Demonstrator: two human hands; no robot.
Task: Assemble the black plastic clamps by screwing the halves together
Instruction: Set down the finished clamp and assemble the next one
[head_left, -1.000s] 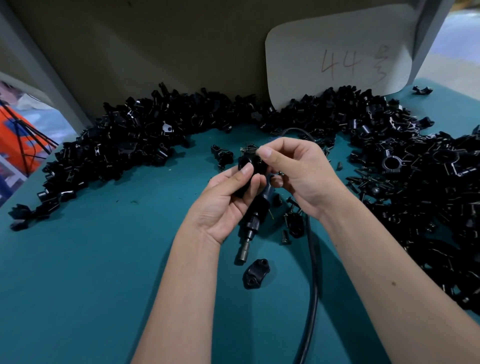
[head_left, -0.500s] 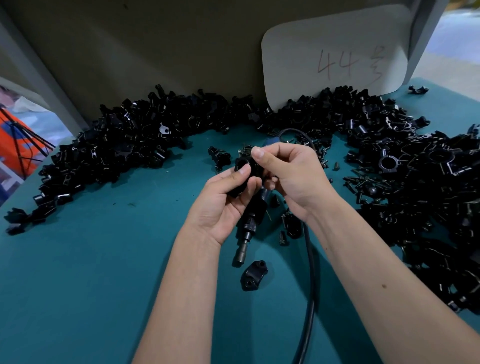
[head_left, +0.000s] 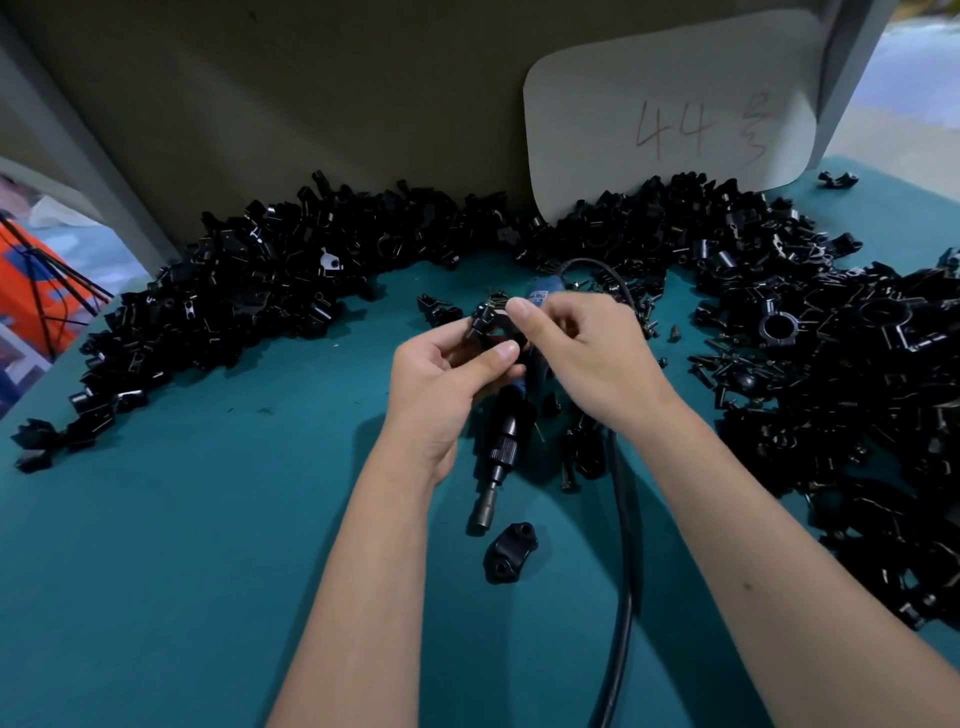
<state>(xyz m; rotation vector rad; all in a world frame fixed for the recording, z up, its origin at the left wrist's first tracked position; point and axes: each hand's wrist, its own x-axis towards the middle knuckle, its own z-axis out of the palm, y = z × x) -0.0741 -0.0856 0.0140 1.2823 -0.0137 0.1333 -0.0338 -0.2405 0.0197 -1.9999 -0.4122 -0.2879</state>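
Together, both hands (head_left: 447, 379) (head_left: 587, 358) pinch a clamp (head_left: 493, 325).

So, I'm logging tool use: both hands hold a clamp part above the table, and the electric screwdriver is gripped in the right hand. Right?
Not quite. In the head view the electric screwdriver lies on the table, gripped by neither hand. The left hand and right hand do hold the clamp part.

Teal table (head_left: 156, 571) bears clamp parts (head_left: 249, 301), perhaps screws (head_left: 727, 374)
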